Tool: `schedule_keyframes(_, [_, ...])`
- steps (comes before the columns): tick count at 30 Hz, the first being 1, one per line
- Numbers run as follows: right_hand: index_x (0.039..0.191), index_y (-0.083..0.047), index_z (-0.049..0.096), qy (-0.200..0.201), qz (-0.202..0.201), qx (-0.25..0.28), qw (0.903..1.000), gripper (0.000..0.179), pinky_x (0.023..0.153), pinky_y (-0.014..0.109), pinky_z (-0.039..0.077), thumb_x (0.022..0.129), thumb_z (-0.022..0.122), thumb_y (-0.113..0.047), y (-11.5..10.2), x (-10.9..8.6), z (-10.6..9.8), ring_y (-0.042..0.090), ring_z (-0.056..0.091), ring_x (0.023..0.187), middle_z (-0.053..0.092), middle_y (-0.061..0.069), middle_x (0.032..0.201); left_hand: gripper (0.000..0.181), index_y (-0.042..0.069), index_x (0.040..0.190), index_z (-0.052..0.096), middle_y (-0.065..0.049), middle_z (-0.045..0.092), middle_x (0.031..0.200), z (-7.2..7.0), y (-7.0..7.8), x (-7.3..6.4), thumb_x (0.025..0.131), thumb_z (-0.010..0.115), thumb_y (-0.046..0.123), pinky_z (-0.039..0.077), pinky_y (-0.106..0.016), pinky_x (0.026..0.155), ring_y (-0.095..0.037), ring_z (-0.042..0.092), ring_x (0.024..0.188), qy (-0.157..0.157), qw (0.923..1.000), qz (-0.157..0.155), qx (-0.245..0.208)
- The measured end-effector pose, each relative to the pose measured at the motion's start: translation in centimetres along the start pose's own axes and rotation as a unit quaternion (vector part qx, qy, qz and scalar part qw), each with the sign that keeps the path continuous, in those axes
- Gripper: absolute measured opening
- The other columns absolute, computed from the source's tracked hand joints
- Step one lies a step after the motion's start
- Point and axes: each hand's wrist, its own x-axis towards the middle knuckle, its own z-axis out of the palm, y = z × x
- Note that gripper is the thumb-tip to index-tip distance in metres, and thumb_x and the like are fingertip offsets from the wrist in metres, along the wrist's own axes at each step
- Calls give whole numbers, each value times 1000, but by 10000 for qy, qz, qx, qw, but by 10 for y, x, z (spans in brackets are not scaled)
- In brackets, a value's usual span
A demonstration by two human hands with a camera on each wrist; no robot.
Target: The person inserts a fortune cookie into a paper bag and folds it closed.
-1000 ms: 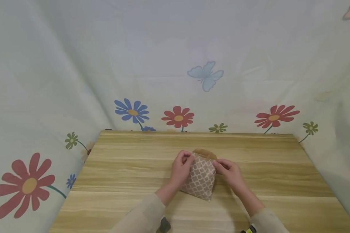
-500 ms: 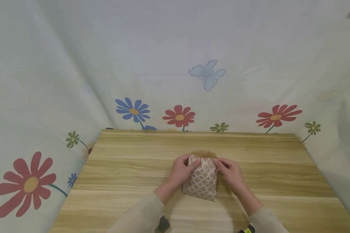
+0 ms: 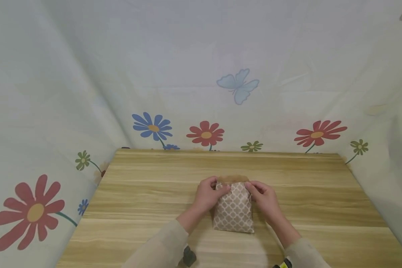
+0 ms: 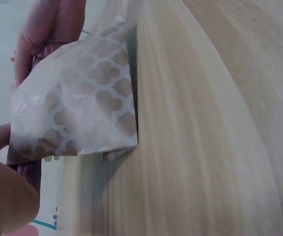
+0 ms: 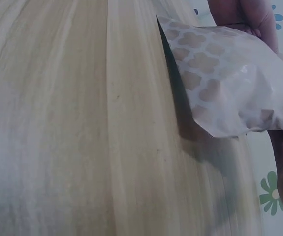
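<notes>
A small paper bag (image 3: 235, 208) with a tan and white lattice print stands in the middle of the table, its bottom edge toward me. At its top shows a plain brown part (image 3: 234, 178), the bag's mouth or inner side. My left hand (image 3: 208, 194) pinches the top left corner, thumb across the printed front. My right hand (image 3: 264, 196) pinches the top right corner between thumb and fingers. In the left wrist view the bag (image 4: 82, 93) looks puffed out, its lower edge at the tabletop. The right wrist view shows the bag (image 5: 220, 73) too; its contents are hidden.
The wood-grain table (image 3: 147, 186) spreads around the bag on all sides. Behind and beside it hangs a pale cloth (image 3: 174, 56) printed with flowers and a butterfly. Dark wrist gear (image 3: 188, 257) shows below the left sleeve.
My left thumb has slid inward over the bag's front. The bag has turned straighter, its lower end swinging right, and less of the brown part shows at the top.
</notes>
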Motion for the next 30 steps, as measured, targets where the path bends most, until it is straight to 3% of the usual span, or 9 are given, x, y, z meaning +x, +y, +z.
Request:
schedule_keyframes(4, [126, 7, 71, -184, 4, -137, 9997, 36, 84, 25, 61, 106, 70, -22, 4, -1, -2, 13, 72, 96, 76, 11, 110, 27, 12, 104, 75, 1, 73, 98, 0, 3, 0, 89, 89, 29, 51, -31, 73, -16, 60, 85, 86, 9998, 40, 167])
schedule_keyframes(11, [131, 6, 68, -694, 371, -147, 9968, 41, 79, 27, 60, 107, 68, -28, 9, -5, 1, 16, 71, 92, 76, 7, 106, 30, 10, 95, 70, 3, 62, 84, -1, 3, 0, 94, 84, 36, 45, -31, 67, -15, 53, 78, 172, 9997, 114, 103])
schedule_keyframes(12, [129, 6, 69, -655, 334, -160, 9972, 40, 78, 27, 59, 107, 68, -27, 10, -5, 1, 15, 70, 90, 76, 6, 104, 35, 8, 93, 67, 1, 58, 83, -1, 3, 0, 94, 84, 38, 43, -32, 68, -17, 51, 78, 144, 9998, 100, 77])
schedule_keyframes(16, [123, 6, 72, -390, 233, -258, 9986, 39, 79, 26, 58, 108, 67, -29, 12, -5, 1, 13, 68, 91, 75, 5, 103, 42, 8, 104, 72, 2, 67, 96, 0, -1, 0, 97, 78, 49, 55, -39, 86, -16, 63, 94, -148, 9998, -108, -50])
schedule_keyframes(19, [124, 4, 74, -175, 199, -347, 9990, 41, 82, 25, 57, 107, 67, -33, 13, -5, 1, 13, 68, 94, 76, 5, 106, 46, 10, 115, 77, -1, 76, 103, 0, -3, 0, 99, 73, 53, 60, -40, 90, -17, 70, 96, -404, 9989, -221, -118])
schedule_keyframes(23, [122, 2, 75, 11, 195, -364, 9991, 41, 78, 25, 56, 106, 68, -35, 12, -4, 2, 13, 66, 91, 75, 4, 101, 39, 9, 107, 79, -2, 77, 91, 0, -6, 0, 101, 73, 47, 59, -31, 72, -14, 70, 79, -498, 9985, -128, -160])
schedule_keyframes(30, [120, 4, 75, 27, 187, -261, 9995, 39, 73, 25, 55, 106, 69, -33, 8, -3, 3, 13, 63, 85, 71, 2, 94, 28, 9, 101, 78, 1, 72, 86, 0, -6, 2, 99, 79, 36, 54, -27, 67, -11, 64, 75, -376, 9992, 103, 76])
